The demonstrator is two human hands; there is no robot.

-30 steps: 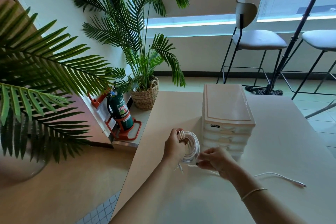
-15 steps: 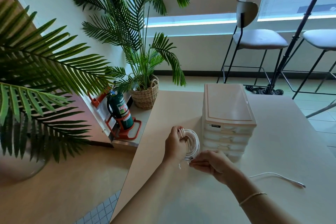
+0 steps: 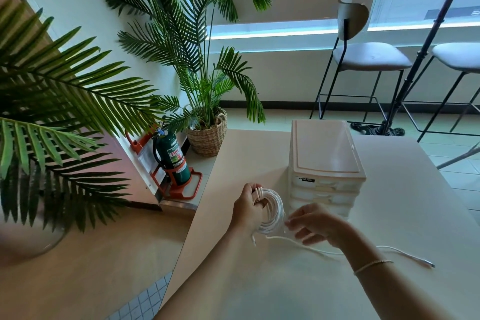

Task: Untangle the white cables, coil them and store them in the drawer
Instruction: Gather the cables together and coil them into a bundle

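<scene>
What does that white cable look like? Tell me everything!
The white cable is thin and smooth, like plastic. Most of it is wound into a round coil held upright above the table. The left hand grips the coil; the right hand pinches the strand. The loose tail trails right across the table to a small plug.

Both forearms are bare, with no sleeves in view. The left hand (image 3: 247, 209), at about 11 o'clock from the other, wears nothing. The right hand (image 3: 315, 226) has a thin beaded bracelet (image 3: 372, 265) round the wrist, toward 4 o'clock from its knuckles.
</scene>
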